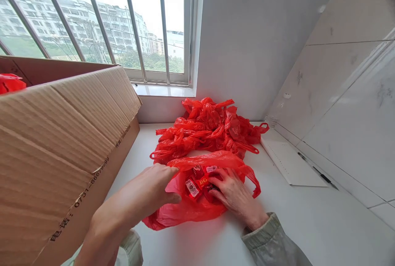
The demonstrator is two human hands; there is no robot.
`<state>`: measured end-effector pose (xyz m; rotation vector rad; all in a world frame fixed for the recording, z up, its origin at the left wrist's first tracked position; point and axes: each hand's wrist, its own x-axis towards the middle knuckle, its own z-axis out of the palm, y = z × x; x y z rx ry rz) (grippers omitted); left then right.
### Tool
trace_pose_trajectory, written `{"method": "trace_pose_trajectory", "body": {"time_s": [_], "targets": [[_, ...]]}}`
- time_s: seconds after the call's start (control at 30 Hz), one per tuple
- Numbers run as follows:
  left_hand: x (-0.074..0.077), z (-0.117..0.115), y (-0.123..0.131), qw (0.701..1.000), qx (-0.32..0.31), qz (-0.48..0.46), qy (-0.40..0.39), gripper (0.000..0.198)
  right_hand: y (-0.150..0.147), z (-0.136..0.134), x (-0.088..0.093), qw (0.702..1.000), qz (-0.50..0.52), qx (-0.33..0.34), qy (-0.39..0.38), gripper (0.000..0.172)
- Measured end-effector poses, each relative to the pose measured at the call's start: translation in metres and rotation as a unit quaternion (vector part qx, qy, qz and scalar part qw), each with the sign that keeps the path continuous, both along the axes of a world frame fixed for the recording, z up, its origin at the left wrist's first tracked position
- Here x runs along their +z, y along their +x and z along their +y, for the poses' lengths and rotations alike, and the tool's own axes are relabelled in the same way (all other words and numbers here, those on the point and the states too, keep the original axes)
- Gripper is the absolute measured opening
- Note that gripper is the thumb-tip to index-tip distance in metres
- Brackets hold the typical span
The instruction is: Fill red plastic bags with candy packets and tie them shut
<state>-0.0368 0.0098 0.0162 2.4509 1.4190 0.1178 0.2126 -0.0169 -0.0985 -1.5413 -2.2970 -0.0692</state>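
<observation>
A red plastic bag (185, 212) lies open on the white counter (308, 225) in front of me. Several small red packets (197, 183) show inside it. My left hand (154, 188) pinches the bag's upper rim at its left side, thumb and fingers closed on the plastic. My right hand (234, 194) reaches into the bag's mouth from the right, its fingers spread flat on the packets. Behind the bag lies a heap of crumpled red plastic bags (210, 130).
A large open cardboard box (61, 146) stands at the left, with something red (10, 83) in it. A flat white sheet (290, 159) and a black pen (324, 177) lie by the tiled wall at right. A barred window is behind.
</observation>
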Motion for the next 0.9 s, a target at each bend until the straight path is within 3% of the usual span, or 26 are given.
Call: {"method": "trace_pose_trajectory", "body": {"time_s": [0.23,0.43,0.53,0.6,0.67,0.77,0.83,0.9], "targets": [[0.010,0.005,-0.001,0.999,-0.032,-0.031,-0.009,0.025,0.009,0.000,0.009,0.986,0.040,-0.045,0.155,0.021],[0.021,-0.003,-0.009,0.997,-0.029,-0.067,0.025,0.034,0.038,-0.009,0.027,0.940,0.079,-0.082,0.323,0.024],[0.026,-0.008,-0.014,0.996,-0.015,-0.072,0.041,0.034,0.051,-0.014,0.029,0.921,0.119,-0.152,0.339,0.025],[0.027,-0.011,-0.015,0.996,-0.010,-0.071,0.048,0.036,0.058,-0.019,0.027,0.916,0.202,-0.227,0.263,0.039],[0.027,-0.011,-0.016,0.996,-0.014,-0.070,0.051,0.036,0.062,-0.026,0.022,0.909,0.318,-0.255,0.086,0.055],[0.025,-0.007,-0.017,0.996,-0.027,-0.066,0.055,0.036,0.066,-0.041,0.020,0.852,0.453,-0.183,-0.189,0.053],[0.027,-0.004,-0.018,0.995,-0.039,-0.070,0.066,0.037,0.069,-0.049,0.032,0.818,0.501,-0.140,-0.244,0.049],[0.032,-0.004,-0.017,0.990,-0.043,-0.101,0.083,0.035,0.073,-0.054,0.058,0.802,0.539,-0.131,-0.221,0.051]]}}
